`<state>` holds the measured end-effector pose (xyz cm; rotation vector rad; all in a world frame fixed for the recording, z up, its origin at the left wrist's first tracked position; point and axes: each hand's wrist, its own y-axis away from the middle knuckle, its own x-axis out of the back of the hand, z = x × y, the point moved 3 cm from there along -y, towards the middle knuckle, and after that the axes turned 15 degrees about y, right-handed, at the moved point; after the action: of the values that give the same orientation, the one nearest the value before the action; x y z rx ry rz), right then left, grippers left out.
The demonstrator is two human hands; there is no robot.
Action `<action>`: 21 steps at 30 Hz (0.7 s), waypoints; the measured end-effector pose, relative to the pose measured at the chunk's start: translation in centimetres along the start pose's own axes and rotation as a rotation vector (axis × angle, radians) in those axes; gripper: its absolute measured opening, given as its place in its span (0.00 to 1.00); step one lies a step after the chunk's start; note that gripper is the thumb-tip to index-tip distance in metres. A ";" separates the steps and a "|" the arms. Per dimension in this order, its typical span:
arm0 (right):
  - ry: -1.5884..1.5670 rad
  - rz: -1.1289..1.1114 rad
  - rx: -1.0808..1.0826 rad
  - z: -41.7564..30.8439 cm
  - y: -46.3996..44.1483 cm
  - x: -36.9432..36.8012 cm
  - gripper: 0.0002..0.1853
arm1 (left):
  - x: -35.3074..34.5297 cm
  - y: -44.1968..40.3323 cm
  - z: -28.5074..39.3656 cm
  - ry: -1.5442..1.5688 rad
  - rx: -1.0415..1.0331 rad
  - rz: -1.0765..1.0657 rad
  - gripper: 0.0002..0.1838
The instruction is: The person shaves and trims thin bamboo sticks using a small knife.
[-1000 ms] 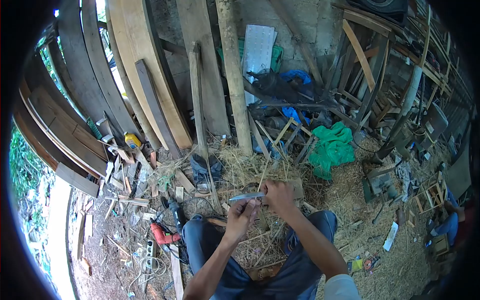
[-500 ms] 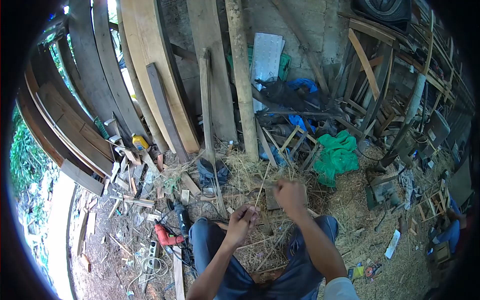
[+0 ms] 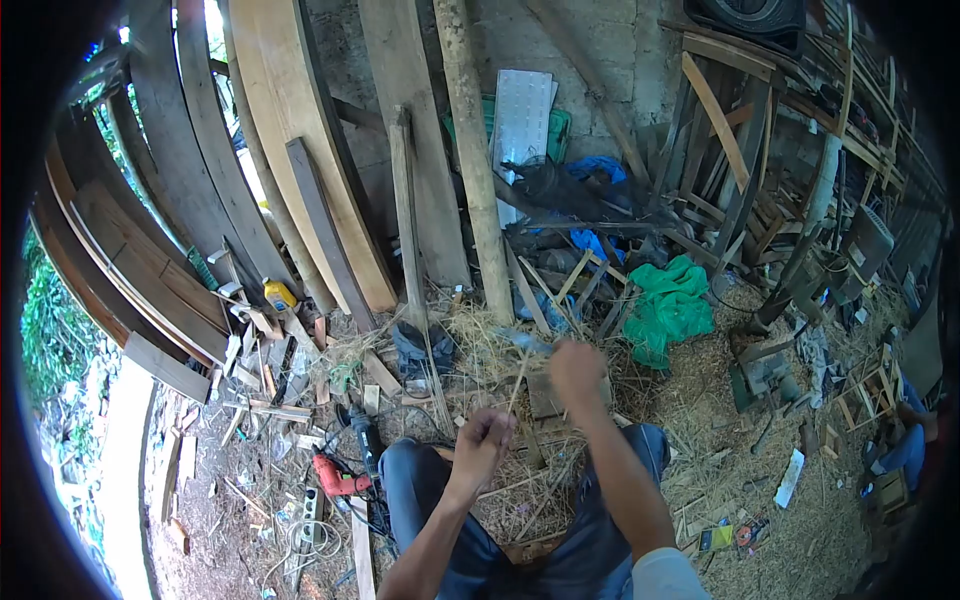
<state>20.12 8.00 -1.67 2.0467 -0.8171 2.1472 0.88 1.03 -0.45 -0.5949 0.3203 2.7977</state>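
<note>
a mottled, pale round wooden post [image 3: 470, 170] stands near the middle of the room, before a grey concrete-block wall [image 3: 636, 75]. in front of the post's foot, the person's left hand [image 3: 484, 442] is closed, pinching the lower end of a thin, straw-coloured stick [image 3: 518, 385] that points up towards the post. just right of the post's foot, the right hand [image 3: 580, 374] is a blurred fist gripping a knife with a bluish-silver blade [image 3: 526, 341]; its handle is hidden in the fingers, and the blade reaches left past the stick's upper end, though whether the two touch cannot be told. the floor [image 3: 722, 455] in front of the post is strewn with straw, shavings and offcuts. left of the post lean tall, broad wooden planks [image 3: 290, 130], some pale and some grey, and by their feet sits a yellow plastic bottle [image 3: 279, 294]. nearer the camera than the post and to its left lie a red and black power drill [image 3: 340, 478] and a white power strip [image 3: 310, 508]. right of the post, a perforated white panel [image 3: 521, 118] stands against the wall, and a crumpled green plastic sheet [image 3: 668, 310] is heaped on the floor. far right of the post, another person's blue-clad leg [image 3: 899, 455] shows dimly beside a small, open wooden frame [image 3: 867, 396].
</note>
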 end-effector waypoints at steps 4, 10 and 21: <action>-0.117 0.050 -0.094 2.8 -1.9 -1.2 0.09 | 1.5 1.5 0.1 -0.037 0.012 -0.003 0.12; -0.465 0.069 0.229 -1.8 4.0 2.7 0.08 | 1.2 -0.7 0.8 0.022 0.045 0.009 0.12; -0.219 0.158 0.162 -1.9 3.0 1.9 0.05 | -0.8 -0.2 0.4 -0.023 -0.066 -0.004 0.12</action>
<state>16.96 5.61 -0.82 2.4090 -0.8824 2.1585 1.47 1.20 0.24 -0.5760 0.2232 2.8187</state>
